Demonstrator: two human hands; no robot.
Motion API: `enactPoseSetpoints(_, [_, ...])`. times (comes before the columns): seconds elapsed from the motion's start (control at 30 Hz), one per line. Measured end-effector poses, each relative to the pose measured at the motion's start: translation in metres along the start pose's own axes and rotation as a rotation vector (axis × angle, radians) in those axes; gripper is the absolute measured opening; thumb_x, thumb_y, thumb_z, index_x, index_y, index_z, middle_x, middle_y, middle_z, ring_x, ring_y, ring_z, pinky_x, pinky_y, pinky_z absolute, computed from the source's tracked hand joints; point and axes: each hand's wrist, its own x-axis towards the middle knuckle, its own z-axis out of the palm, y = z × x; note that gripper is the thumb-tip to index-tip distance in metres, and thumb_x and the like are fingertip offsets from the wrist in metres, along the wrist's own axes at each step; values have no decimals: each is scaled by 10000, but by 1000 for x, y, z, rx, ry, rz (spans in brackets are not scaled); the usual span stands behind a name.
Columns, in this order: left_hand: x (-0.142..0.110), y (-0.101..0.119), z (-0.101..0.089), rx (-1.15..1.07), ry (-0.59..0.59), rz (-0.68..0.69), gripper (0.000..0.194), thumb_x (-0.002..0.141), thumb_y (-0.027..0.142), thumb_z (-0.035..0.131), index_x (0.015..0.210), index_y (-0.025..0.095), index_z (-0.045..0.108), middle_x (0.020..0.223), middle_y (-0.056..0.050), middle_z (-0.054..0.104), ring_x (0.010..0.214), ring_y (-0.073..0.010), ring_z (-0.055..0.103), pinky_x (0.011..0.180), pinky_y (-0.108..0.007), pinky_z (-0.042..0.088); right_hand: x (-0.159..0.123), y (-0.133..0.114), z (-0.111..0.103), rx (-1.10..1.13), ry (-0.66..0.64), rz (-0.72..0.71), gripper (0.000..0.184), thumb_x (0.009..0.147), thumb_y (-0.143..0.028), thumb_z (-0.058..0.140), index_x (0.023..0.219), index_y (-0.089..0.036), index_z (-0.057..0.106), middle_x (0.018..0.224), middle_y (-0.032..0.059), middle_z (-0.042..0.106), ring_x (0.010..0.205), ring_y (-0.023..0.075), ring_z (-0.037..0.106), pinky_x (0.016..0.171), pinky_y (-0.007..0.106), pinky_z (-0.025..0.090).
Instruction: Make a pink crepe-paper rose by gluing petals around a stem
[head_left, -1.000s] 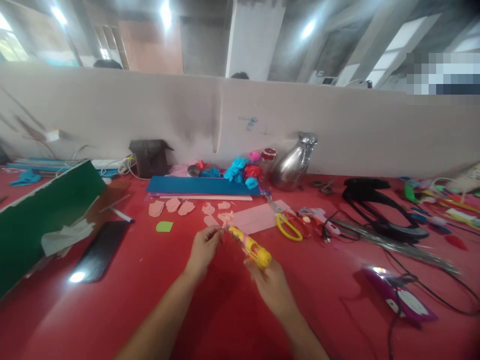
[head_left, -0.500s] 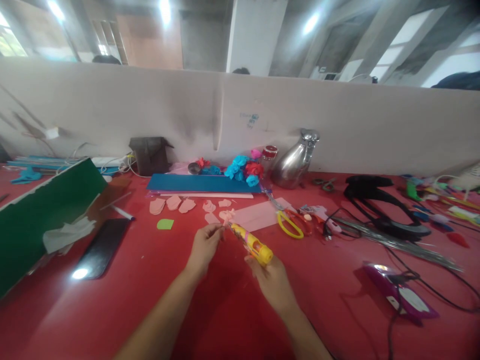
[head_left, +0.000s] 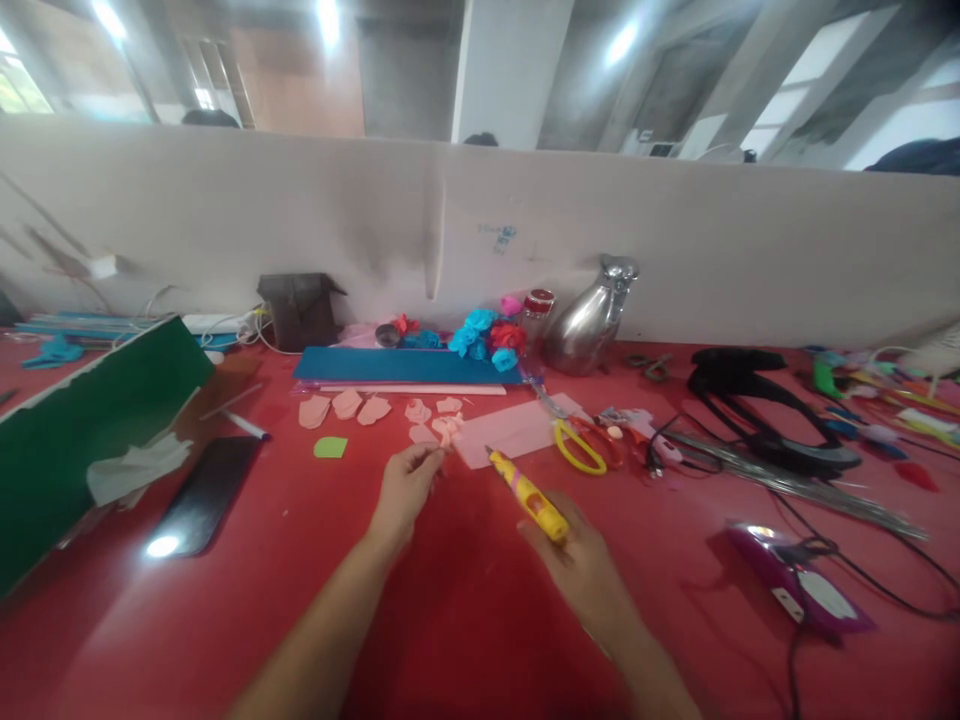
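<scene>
The left hand (head_left: pixel 409 487) pinched a small pink paper flower (head_left: pixel 448 430) between thumb and fingertips; its stem was too small to make out. The right hand (head_left: pixel 577 562) had its fingers curled round a yellow glue gun (head_left: pixel 527 495), apart from the flower, to its right; the palm hid the handle. Beyond the far partition (head_left: pixel 300 200), heads were cut off.

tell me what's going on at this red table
Someone sits or stands at a red table, working with both hands. The left hand pinches a small pink flower; the right hand holds a yellow tool, its tip pointing toward the flower but apart from it. Pink petals and a pink sheet lie just beyond, with scissors beside the sheet.
</scene>
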Motion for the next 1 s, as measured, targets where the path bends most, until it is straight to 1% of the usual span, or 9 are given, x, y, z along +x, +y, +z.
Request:
enactPoseSetpoints(0.13, [8, 7, -16, -41, 118, 57, 259, 674, 383, 641, 786, 151, 669, 569, 19, 498, 450, -64, 346, 439, -210, 251, -3, 43, -33, -247, -14, -35, 315, 816, -307, 442, 1106, -195, 495, 1091, 108, 590, 934, 222, 611, 772, 329, 491])
enactPoseSetpoints(0.27, [18, 13, -39, -71, 314, 186, 241, 675, 376, 648, 786, 164, 670, 586, 18, 506, 478, -65, 359, 463, -209, 274, -5, 86, -56, -550, -13, -38, 345, 827, -240, 371, 1120, -166, 537, 1099, 135, 592, 930, 251, 605, 802, 381, 474])
enactPoseSetpoints(0.37, [22, 19, -50, -102, 406, 221, 214, 659, 349, 660, 757, 159, 661, 585, 24, 504, 482, -59, 360, 473, -208, 273, -6, 96, -61, -753, -36, -21, 369, 804, -161, 389, 1129, -145, 564, 1115, 150, 599, 945, 279, 586, 826, 431, 449])
enactPoseSetpoints(0.47, [24, 22, -54, -138, 430, 192, 212, 634, 330, 674, 739, 146, 660, 577, 23, 499, 486, -56, 366, 472, -206, 268, -4, 73, -55, -856, 47, -28, 462, 724, -61, 424, 1164, -118, 554, 1166, 172, 570, 1038, 316, 528, 855, 472, 418])
enactPoseSetpoints(0.57, [25, 21, -54, -171, 405, 164, 229, 616, 341, 687, 725, 142, 659, 580, 19, 504, 483, -52, 369, 460, -205, 257, 7, 23, -30, -726, 175, -106, 443, 756, -98, 426, 1187, -96, 530, 1206, 177, 536, 1088, 304, 484, 899, 458, 397])
enactPoseSetpoints(0.67, [27, 20, -54, -185, 364, 154, 231, 620, 332, 681, 744, 137, 667, 576, 22, 505, 474, -46, 355, 457, -201, 248, 29, -34, 14, -444, -57, -306, 329, 825, -172, 425, 1109, -165, 592, 1121, 104, 600, 1055, 243, 505, 935, 395, 380])
enactPoseSetpoints(0.77, [30, 18, -57, -180, 360, 152, 247, 621, 320, 675, 781, 131, 677, 567, 29, 504, 459, -39, 336, 453, -199, 237, 53, -77, 66, -322, -237, -311, 267, 857, -215, 426, 1014, -178, 638, 1009, 95, 644, 968, 235, 541, 888, 391, 393])
enactPoseSetpoints(0.87, [34, 16, -60, -182, 396, 142, 274, 610, 323, 682, 798, 124, 674, 555, 36, 502, 449, -37, 334, 448, -196, 230, 69, -98, 107, -362, -240, -278, 212, 835, -269, 480, 899, -148, 642, 997, 137, 631, 980, 277, 524, 838, 403, 397])
enactPoseSetpoints(1.0, [35, 14, -59, -193, 376, 132, 295, 615, 334, 685, 811, 114, 679, 566, 32, 516, 454, -39, 335, 454, -196, 247, 75, -100, 128, -388, -203, -255, 252, 825, -351, 506, 823, -131, 629, 987, 173, 616, 1008, 314, 505, 828, 402, 387])
